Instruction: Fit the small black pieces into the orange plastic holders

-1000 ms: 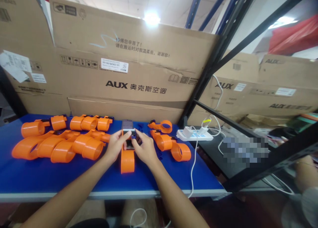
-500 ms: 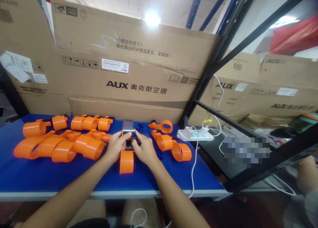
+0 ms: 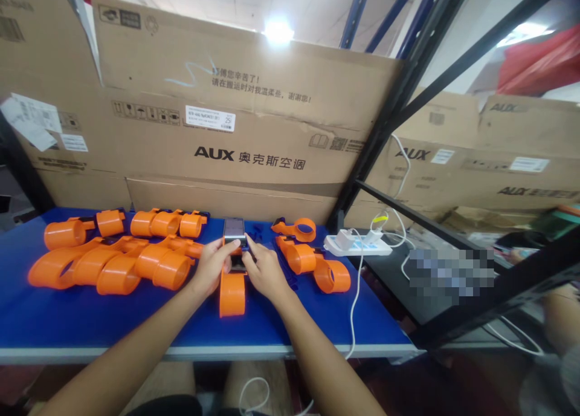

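Note:
A small device with a grey screen, like a phone (image 3: 234, 228), stands at the middle of the blue table. Just below it is an orange plastic ring piece (image 3: 232, 296), with a dark part between the two. My left hand (image 3: 212, 265) is closed around the left side, its thumb on the device's lower edge. From the right, my right hand (image 3: 266, 271) grips the same assembly, with fingers bent at the lower edge of the device. How the device and the ring piece join is hidden by my fingers.
Several orange ring pieces (image 3: 118, 275) lie in rows at the left, and more orange ring pieces (image 3: 333, 276) at the right. A white power strip (image 3: 357, 245) with plugs and cables sits by the black rack post (image 3: 362, 168). Large cardboard boxes (image 3: 254, 126) stand behind the table (image 3: 136, 325).
Almost nothing has moved. Both hands stay on the device and the orange ring piece; the view has shifted very slightly.

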`<act>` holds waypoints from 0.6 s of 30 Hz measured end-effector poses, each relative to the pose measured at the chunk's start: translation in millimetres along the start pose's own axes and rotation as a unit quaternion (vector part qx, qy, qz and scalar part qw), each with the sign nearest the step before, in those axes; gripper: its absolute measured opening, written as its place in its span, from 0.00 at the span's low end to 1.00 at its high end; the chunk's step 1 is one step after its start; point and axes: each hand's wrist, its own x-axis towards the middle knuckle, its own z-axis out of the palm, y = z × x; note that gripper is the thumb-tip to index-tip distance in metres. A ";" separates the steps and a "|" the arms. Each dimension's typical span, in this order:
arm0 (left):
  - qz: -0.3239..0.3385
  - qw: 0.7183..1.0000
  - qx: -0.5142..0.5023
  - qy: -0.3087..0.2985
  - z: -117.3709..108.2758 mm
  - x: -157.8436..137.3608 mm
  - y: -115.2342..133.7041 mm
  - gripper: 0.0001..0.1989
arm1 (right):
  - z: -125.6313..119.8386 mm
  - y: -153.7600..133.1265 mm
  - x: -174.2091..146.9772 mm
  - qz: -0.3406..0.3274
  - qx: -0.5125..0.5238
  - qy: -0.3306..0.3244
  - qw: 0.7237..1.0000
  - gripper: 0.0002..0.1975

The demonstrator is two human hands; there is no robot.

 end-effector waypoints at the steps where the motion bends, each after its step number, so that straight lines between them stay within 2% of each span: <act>1: -0.003 1.000 -0.006 0.000 -0.1 0.2 0.1 0.18 | -0.8 -0.5 0.0 0.005 0.007 0.004 1.000 0.27; 9: -0.078 0.994 -0.074 -0.006 -2.8 0.9 0.5 0.20 | -5.2 -1.2 -0.7 -0.011 0.023 0.005 1.000 0.28; 15: -0.098 0.992 -0.081 -0.010 -2.4 -0.3 2.6 0.20 | -0.4 6.3 -1.0 -0.057 -0.058 -0.008 0.997 0.29; 18: -0.100 0.991 -0.086 -0.013 -0.8 -0.2 2.5 0.20 | 4.4 7.3 -1.1 -0.059 -0.104 0.004 0.993 0.29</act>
